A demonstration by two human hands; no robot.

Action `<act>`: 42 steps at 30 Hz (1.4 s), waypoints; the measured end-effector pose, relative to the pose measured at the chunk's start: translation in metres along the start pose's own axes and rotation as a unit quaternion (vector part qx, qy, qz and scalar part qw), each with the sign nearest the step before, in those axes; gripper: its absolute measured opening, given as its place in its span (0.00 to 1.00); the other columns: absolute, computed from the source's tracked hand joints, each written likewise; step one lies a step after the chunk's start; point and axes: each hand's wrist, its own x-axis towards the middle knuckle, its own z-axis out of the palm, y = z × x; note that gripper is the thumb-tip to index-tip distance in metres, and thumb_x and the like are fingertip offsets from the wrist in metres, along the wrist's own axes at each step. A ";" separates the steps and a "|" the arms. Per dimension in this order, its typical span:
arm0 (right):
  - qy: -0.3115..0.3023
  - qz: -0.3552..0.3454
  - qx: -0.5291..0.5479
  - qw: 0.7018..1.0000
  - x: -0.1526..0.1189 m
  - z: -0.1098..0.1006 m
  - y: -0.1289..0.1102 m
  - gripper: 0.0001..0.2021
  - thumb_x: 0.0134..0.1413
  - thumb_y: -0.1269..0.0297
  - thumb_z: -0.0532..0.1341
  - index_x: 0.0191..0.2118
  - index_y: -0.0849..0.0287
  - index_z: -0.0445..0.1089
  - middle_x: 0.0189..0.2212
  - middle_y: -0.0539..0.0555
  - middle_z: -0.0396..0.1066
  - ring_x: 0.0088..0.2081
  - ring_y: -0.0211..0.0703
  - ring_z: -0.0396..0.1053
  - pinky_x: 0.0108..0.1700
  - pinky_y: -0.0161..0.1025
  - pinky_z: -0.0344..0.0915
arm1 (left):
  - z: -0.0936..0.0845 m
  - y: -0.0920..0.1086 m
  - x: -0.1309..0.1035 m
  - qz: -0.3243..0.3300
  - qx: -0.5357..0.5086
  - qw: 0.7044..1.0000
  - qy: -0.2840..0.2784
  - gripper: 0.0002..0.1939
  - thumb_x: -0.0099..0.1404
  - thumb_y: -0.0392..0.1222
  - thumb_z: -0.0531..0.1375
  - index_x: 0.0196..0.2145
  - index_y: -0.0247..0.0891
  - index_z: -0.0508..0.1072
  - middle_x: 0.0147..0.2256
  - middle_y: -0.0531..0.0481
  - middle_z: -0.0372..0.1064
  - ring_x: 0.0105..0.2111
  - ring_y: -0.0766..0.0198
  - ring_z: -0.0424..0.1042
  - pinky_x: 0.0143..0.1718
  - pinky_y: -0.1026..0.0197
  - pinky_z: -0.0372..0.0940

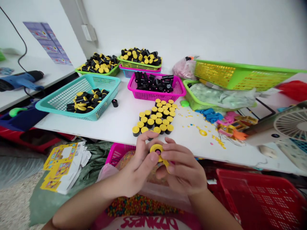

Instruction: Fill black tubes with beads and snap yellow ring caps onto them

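Observation:
In front of the table edge, my left hand [136, 166] pinches a small yellow round piece [157, 148] with a dark, pink-centred opening facing up. My right hand [183, 169] is closed around a narrow yellow handle-like piece [166, 163] touching it; whether the two are joined I cannot tell. Just beyond my fingers, several black cylinders with yellow caps [158, 121] stand upright in a cluster. Below my hands lies a plastic bag [165, 195] with many tiny coloured beads [139, 206].
A teal basket [105, 105], a magenta basket [157, 95] and green baskets [141, 66] hold black or capped cylinders. One black cylinder [115, 103] stands alone. A yellow ring with a handle [202, 131] lies among loose beads. A fan [292, 123] stands right; a red crate [271, 195] sits below.

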 end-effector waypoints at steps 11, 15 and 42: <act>0.029 0.040 -0.040 0.998 0.003 0.019 0.000 0.25 0.54 0.74 0.58 0.58 0.61 0.66 0.50 0.60 0.70 0.54 0.54 0.70 0.57 0.53 0.71 | 0.009 0.006 0.014 -0.181 -0.324 0.919 0.134 0.24 0.57 0.48 0.69 0.49 0.48 0.65 0.40 0.57 0.66 0.32 0.72 0.69 0.30 0.72 0.65; 0.013 0.058 -0.042 0.997 0.004 0.016 -0.002 0.28 0.50 0.75 0.56 0.59 0.59 0.65 0.50 0.59 0.71 0.55 0.55 0.70 0.59 0.57 0.68 | 0.013 0.008 0.020 -0.183 -0.362 0.904 0.136 0.18 0.56 0.44 0.68 0.42 0.42 0.69 0.36 0.56 0.69 0.31 0.70 0.70 0.30 0.70 0.66; -0.022 0.462 0.441 0.769 -0.004 0.014 0.009 0.21 0.46 0.54 0.73 0.45 0.60 0.76 0.37 0.55 0.78 0.36 0.42 0.76 0.38 0.39 0.74 | -0.022 0.012 0.004 0.114 0.558 0.822 0.001 0.08 0.65 0.34 0.58 0.40 0.46 0.72 0.47 0.48 0.72 0.53 0.53 0.66 0.53 0.50 0.55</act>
